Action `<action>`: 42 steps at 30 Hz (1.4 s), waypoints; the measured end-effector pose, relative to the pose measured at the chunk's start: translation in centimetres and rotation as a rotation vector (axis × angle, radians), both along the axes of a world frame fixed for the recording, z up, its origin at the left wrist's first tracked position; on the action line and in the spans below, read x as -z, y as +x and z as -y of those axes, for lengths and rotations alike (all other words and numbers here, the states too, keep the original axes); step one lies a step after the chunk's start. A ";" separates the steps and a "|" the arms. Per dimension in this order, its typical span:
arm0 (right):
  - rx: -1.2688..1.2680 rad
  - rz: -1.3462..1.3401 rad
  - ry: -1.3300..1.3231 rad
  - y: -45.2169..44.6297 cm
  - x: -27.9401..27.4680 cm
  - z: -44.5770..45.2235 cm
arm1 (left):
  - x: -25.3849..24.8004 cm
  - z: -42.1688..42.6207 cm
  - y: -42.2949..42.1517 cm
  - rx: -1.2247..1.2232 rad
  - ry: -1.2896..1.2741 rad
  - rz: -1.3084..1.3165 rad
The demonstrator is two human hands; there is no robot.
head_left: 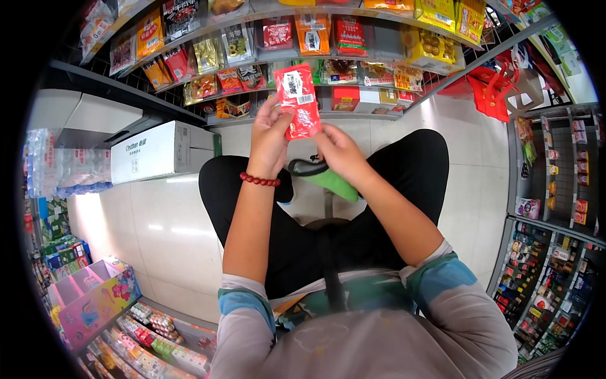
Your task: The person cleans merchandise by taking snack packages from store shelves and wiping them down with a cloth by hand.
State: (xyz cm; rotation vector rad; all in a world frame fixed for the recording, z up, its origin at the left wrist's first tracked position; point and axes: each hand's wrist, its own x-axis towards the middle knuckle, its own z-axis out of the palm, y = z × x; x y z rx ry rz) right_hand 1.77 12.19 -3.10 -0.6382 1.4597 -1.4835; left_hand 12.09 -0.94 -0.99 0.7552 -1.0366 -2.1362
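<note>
- Two bare hands at centre, both on one red packet (295, 95).
- Left hand (270, 140): gripping packet by its left side, lower half; thumb across front, fingers curled at the edge.
- Right hand (339, 153): fingers closed at packet's lower right corner, pinching or touching, can't tell which.
- Packet: raised in front of the shelves, near upright, slight tilt; white label with dark characters plus barcode facing the camera.
- Green item (334, 183) with dark rim just below right hand; can't tell what it is or whether the hand holds it.
- Red bead bracelet (259, 180) on left wrist.
- Person's legs in black trousers (420, 164), knees apart, one either side of the hands; tiled floor (170, 252) under.
- Ahead: curved-looking shelves (265, 14), several tiers, rows of small colourful packets; yellow packs (435, 49) toward right end.
- Left: white carton (161, 151) with green lettering, plastic-wrapped bottles (72, 164) beside it.
- Lower left: pink display box (104, 300), cartoon figures on its side.
- Upper right: red bags (491, 95) hanging.
- Far right: rack (555, 228) with small packaged goods.
</note>
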 end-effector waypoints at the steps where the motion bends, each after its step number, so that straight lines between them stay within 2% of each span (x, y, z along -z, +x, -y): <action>1: 0.004 -0.003 -0.004 0.3 0.5 -0.1 | -0.2 0.5 -0.2 -0.033 -0.022 -0.020; 4: -0.119 -0.145 0.080 1.5 1.3 -0.4 | -1.7 3.4 -1.6 -0.115 -0.128 -0.025; 6: -0.162 -0.159 0.119 1.9 0.2 -0.6 | -2.5 6.0 -2.7 -0.134 -0.160 -0.038; 9: -0.222 -0.154 0.167 2.0 -0.8 -0.2 | -3.3 10.1 -5.0 -0.124 -0.247 0.094; 13: -0.247 -0.140 0.201 1.0 -1.9 1.4 | -2.5 14.7 -8.3 -0.253 -0.361 0.100; 15: -0.250 -0.138 0.301 0.6 -2.0 2.5 | -1.8 16.2 -9.1 -0.243 -0.750 0.425; 17: -0.224 -0.145 0.263 0.7 -1.1 3.7 | -1.5 16.9 -9.8 -0.261 -0.815 0.423; 19: -0.190 -0.158 0.215 0.5 -0.8 5.1 | -1.8 17.6 -10.4 -0.330 -1.016 0.460; 20: -0.217 -0.189 0.226 0.3 -1.1 5.6 | -2.0 17.8 -10.7 -0.310 -1.049 0.561; 21: -0.243 -0.222 0.238 0.0 -1.2 6.2 | -1.5 18.5 -11.2 -0.308 -1.047 0.566; 23: -0.242 -0.194 0.243 -0.3 -0.6 7.0 | -0.4 19.6 -11.7 -0.208 -1.204 0.573; 25: -0.235 -0.178 0.242 -0.7 0.2 7.8 | -0.8 20.5 -12.4 -0.138 -1.205 0.598; 27: -0.208 -0.216 0.192 -1.0 0.9 8.3 | 0.1 21.3 -12.8 -0.294 -1.489 0.658; 28: -0.207 -0.213 0.193 -1.1 1.0 8.5 | 0.7 21.7 -12.8 -0.268 -1.587 0.746; 29: -0.203 -0.206 0.204 -1.1 0.9 8.6 | 1.4 21.7 -12.9 -0.264 -1.588 0.748; 31: -0.199 -0.197 0.215 -1.2 0.7 8.7 | 2.1 21.2 -13.3 -0.449 -1.763 0.929; 37: -0.181 -0.261 0.117 -0.7 0.6 8.1 | 0.9 19.4 -11.6 -0.345 -1.795 0.987; 41: -0.238 -0.287 0.181 -0.9 -0.2 7.6 | -0.7 18.0 -10.7 -0.341 -1.820 1.003; 42: -0.235 -0.298 0.172 -0.8 -0.1 7.5 | -1.0 17.9 -10.3 -0.298 -1.756 0.986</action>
